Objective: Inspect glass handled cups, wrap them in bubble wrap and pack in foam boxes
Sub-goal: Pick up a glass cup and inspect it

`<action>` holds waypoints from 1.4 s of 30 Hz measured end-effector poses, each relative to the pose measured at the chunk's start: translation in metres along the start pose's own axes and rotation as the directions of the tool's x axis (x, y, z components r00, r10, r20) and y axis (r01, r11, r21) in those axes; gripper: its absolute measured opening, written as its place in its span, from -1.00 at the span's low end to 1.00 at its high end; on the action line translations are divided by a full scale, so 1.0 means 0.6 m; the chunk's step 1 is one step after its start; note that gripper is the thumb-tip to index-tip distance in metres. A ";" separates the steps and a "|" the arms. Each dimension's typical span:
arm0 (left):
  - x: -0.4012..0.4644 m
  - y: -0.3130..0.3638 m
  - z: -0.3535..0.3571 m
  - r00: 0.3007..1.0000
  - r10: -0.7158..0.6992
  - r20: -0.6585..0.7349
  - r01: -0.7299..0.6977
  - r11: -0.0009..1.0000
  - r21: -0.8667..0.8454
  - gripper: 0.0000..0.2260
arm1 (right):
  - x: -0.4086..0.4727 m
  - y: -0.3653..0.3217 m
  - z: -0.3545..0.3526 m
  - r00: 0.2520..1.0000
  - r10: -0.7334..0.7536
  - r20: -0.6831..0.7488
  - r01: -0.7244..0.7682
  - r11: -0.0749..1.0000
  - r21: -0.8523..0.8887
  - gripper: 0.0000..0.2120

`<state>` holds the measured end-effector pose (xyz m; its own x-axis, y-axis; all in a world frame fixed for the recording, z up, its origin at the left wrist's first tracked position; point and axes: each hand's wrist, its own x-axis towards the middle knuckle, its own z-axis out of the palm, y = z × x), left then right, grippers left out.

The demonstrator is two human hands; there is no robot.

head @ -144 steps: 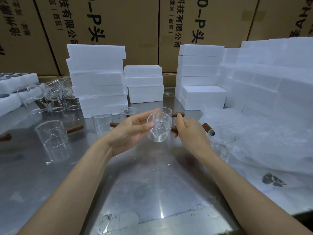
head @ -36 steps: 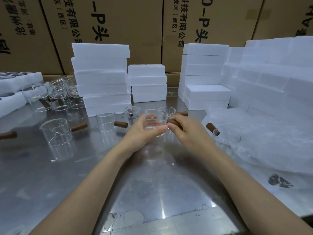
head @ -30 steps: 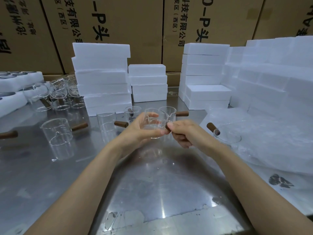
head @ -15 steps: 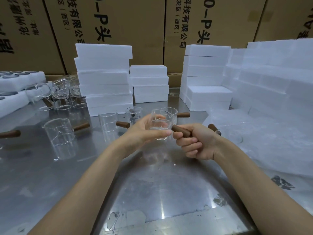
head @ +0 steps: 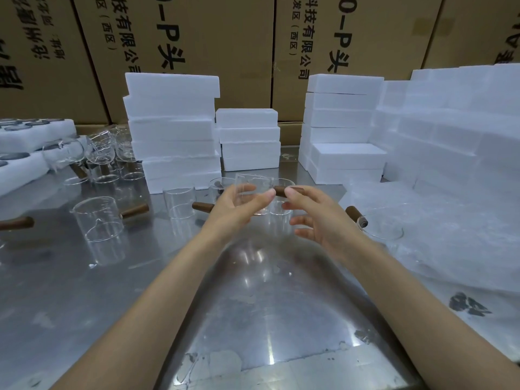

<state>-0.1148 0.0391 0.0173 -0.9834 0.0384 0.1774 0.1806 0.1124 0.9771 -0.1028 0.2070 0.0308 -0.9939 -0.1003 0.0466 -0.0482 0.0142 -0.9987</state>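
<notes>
My left hand (head: pixel 236 212) grips a clear glass cup (head: pixel 254 182) above the steel table (head: pixel 267 305), thumb in front and fingers behind the glass. The cup's brown wooden handle (head: pixel 279 191) points right. My right hand (head: pixel 320 220) hovers beside it with spread, relaxed fingers, one fingertip at the handle's end and nothing in its grasp. Another handled cup (head: pixel 380 229) lies on the bubble wrap (head: pixel 450 237) at the right. Stacks of white foam boxes (head: pixel 174 130) stand behind.
Several more handled cups stand on the table left of my hands, such as one cup (head: pixel 97 220) and another (head: pixel 180 201), with a cluster (head: pixel 98 161) further back. Foam trays (head: pixel 22 153) lie far left. Cardboard cartons (head: pixel 197 38) wall off the back.
My right hand gripped the cup's handle half a second ago; now it has let go and its fingers are spread. The left hand still holds the cup, raised slightly.
</notes>
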 end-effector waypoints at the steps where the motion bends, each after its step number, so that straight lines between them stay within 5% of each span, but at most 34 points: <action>1: 0.000 0.000 0.001 1.000 0.003 0.000 -0.003 1.000 0.016 -0.32 | 0.000 0.001 -0.001 1.000 -0.018 0.008 0.018 1.000 -0.013 -0.72; 5: 0.003 -0.005 0.001 0.995 0.056 0.086 -0.065 0.992 0.109 -0.14 | 0.006 0.002 -0.005 0.999 -0.040 -0.024 0.040 0.999 0.024 -0.85; 9: 0.003 -0.016 0.003 0.961 0.243 0.132 -0.272 0.918 0.290 0.03 | 0.008 0.004 -0.009 0.999 0.011 -0.054 -0.004 0.993 0.119 -0.85; 13: 0.006 -0.016 -0.004 0.895 0.442 0.058 -0.426 0.808 0.407 -0.19 | 0.009 0.004 -0.012 0.998 0.030 -0.060 -0.019 0.985 0.173 -0.82; 20: 0.004 -0.012 -0.002 0.853 0.521 -0.017 -0.458 0.765 0.453 -0.44 | 0.010 0.004 -0.011 0.999 0.040 -0.010 -0.035 0.956 0.290 -0.81; 29: -0.006 0.001 0.004 0.706 0.705 -0.063 -0.526 0.582 0.620 -0.35 | 0.008 0.012 0.003 0.994 0.012 0.110 -0.037 0.975 0.221 -0.16; 34: -0.010 0.001 0.010 0.666 0.746 0.012 -0.562 0.491 0.666 -0.29 | 0.008 0.018 0.006 0.990 -0.037 0.137 0.018 0.990 0.139 -0.25; 38: -0.005 0.002 0.008 0.689 0.724 0.028 -0.593 0.541 0.596 -0.17 | 0.009 0.015 0.000 0.982 -0.014 0.187 -0.032 0.970 0.242 -0.54; 42: -0.005 -0.003 0.006 0.713 0.701 0.003 -0.574 0.582 0.576 -0.22 | 0.008 0.009 -0.007 0.962 0.023 0.273 -0.123 0.926 0.358 -0.58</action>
<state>-0.1122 0.0425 0.0145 -0.5746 0.1088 0.8112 0.6797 0.6156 0.3989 -0.1084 0.2108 0.0257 -0.9298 -0.3677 0.0171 0.1134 -0.3302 -0.9371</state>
